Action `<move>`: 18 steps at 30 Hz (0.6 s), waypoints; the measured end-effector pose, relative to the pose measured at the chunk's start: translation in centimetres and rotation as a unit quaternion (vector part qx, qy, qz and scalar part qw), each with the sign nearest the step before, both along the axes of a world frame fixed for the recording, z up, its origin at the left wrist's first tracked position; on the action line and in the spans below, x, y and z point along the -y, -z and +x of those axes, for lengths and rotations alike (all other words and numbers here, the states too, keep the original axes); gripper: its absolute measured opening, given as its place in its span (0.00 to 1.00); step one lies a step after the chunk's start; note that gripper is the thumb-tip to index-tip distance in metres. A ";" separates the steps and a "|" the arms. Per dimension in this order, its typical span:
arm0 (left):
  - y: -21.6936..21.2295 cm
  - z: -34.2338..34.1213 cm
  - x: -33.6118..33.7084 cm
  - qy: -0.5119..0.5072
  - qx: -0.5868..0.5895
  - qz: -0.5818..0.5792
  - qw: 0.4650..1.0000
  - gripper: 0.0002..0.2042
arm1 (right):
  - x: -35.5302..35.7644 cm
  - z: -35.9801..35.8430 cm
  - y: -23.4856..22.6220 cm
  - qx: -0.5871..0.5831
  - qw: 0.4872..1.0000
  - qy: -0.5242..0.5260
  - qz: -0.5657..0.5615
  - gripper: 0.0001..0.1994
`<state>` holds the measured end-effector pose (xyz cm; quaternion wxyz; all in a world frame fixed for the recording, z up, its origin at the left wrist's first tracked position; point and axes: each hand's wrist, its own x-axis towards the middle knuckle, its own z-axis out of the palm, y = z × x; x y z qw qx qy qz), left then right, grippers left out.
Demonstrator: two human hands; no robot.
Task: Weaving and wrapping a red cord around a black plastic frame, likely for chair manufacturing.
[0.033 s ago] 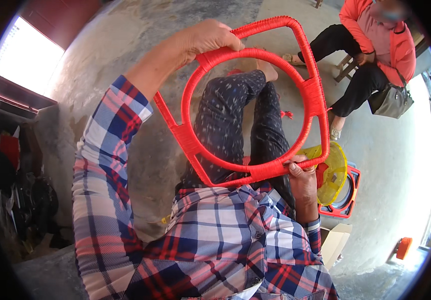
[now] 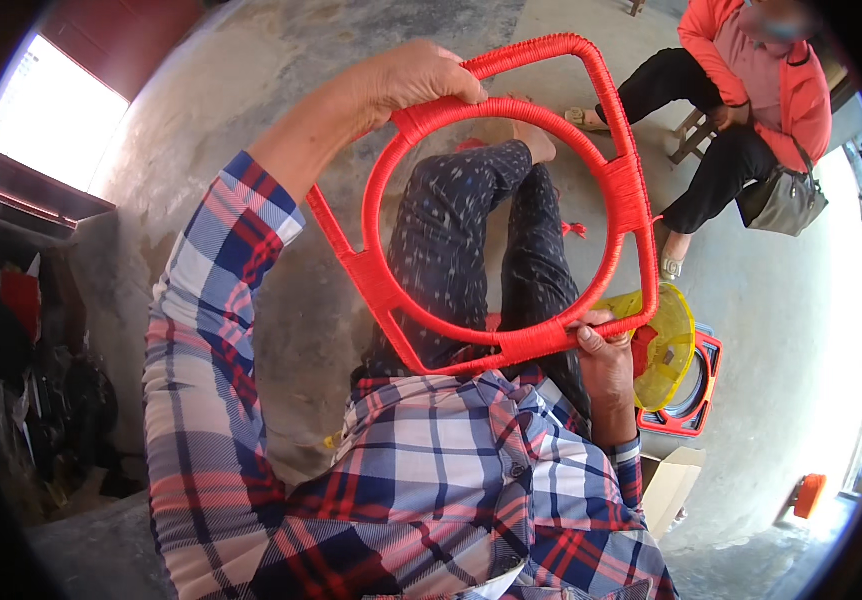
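You hold the red wrapped frame point(image 2: 511, 210) up over your lap with both hands, a rounded square outline with a ring set inside it, all bound in red cord. Your left hand point(image 2: 413, 80) has its grip closed over the far left corner, where ring and outer bar meet. Your right hand point(image 2: 603, 352) has its grip closed on the near right corner, fingers curled under the bar.

The frame hangs in the air on two opposite corners only, so I judge it could twist or swing if either grip slackens, and a slip on the far side would drop it onto your legs point(image 2: 481, 240). The smooth cord wrapping may slide under your fingers.

Just right of your right hand lies a yellow disc-shaped piece point(image 2: 673, 345) on top of another red frame point(image 2: 703, 395) on the concrete floor point(image 2: 251, 120); the raised frame's near right corner overlaps them in view and could knock them if lowered. Far right, another person point(image 2: 751, 90) sits on a low stool, a grey bag point(image 2: 783, 200) beside them, well apart from you. A cardboard box point(image 2: 673, 488) sits near right.
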<state>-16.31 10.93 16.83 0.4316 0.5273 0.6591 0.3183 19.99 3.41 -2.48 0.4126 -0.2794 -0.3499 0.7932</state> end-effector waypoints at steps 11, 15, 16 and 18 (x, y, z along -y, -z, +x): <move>0.3 0.1 0.6 0.025 -0.029 0.002 0.999 0.11 | 0.0 0.2 0.8 -0.009 1.000 -0.014 -0.023 0.08; 0.6 -1.7 0.8 0.019 0.095 0.037 0.995 0.15 | -0.5 -1.1 -1.1 -0.055 0.996 0.009 -0.068 0.15; 0.0 -2.4 0.6 0.054 0.179 -0.008 0.982 0.17 | -0.5 -1.0 -0.7 -0.055 0.996 0.005 -0.070 0.15; -0.7 -4.0 0.4 0.080 0.259 -0.050 0.961 0.19 | -1.1 -0.4 0.7 -0.092 0.992 -0.012 -0.081 0.19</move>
